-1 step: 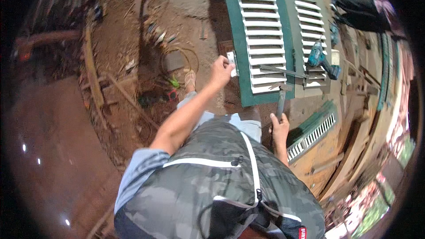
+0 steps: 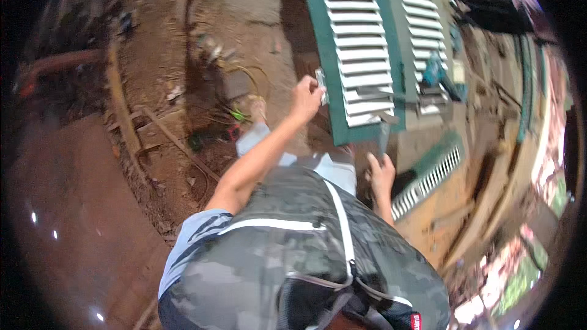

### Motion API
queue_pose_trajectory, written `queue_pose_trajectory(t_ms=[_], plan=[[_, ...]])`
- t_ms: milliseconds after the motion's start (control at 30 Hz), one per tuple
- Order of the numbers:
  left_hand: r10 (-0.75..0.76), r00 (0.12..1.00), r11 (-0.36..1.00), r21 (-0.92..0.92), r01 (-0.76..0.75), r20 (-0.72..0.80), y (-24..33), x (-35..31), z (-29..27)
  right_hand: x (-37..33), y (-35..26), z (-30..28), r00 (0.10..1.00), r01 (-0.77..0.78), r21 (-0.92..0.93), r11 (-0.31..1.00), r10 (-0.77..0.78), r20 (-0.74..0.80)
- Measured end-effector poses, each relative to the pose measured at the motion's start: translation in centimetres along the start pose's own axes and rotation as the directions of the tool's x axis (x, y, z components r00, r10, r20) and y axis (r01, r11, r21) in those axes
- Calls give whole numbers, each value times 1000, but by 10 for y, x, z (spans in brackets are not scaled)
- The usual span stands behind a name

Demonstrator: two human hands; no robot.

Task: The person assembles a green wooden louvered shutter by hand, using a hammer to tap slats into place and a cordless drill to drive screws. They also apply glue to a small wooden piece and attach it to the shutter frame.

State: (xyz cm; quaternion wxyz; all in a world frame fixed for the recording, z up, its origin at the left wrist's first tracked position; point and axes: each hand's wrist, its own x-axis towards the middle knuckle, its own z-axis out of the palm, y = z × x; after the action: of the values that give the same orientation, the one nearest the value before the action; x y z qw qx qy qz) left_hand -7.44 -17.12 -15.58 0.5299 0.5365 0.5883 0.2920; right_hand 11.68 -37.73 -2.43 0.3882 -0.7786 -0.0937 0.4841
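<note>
My left hand [image 2: 307, 99] is closed, its fingers pinching a pale metal hinge [image 2: 321, 85] against the left edge of a green louvred shutter [image 2: 335, 101]. The shutter's slats are white. Close to its near end, my right hand [image 2: 382, 176] grips a hammer [image 2: 383, 137] by the handle, with the head over the lowest slats. A grey, bar-like tool [image 2: 397, 97] lies across the shutter. Beyond it a teal cordless drill [image 2: 434, 72] rests on the adjoining panel.
A smaller louvred shutter [image 2: 433, 174] lies to the right, beside wooden boards [image 2: 468, 205]. On the dirt at left are a long timber [image 2: 116, 95], a coiled yellowish hose [image 2: 262, 76] and scraps. Another person's dark-clothed legs [image 2: 489, 11] show at the upper right.
The view has shifted slightly and looks more blurred. Both hands keep their holds on the hinge and hammer.
</note>
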Motion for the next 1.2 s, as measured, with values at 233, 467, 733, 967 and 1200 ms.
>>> queue_pose_trajectory(t_ms=[233,467,733,967,1200], plan=[[-309,809,781,-352,516,501,-33,39,-21,-84,31,69,978,-150,62,987,157,-137],[-407,735,523,-521,675,543,-41,128,11,-25,77,93,894,3,324,946,142,-425],[-417,893,801,-396,449,167,32,110,22,14,75,27,679,68,-335,940,-290,-675],[-494,846,809,-251,532,202,3,137,16,173,-47,-60,622,555,-709,435,-783,7],[-524,836,813,-197,547,161,15,119,11,216,-69,-76,603,614,-769,180,-736,309]])
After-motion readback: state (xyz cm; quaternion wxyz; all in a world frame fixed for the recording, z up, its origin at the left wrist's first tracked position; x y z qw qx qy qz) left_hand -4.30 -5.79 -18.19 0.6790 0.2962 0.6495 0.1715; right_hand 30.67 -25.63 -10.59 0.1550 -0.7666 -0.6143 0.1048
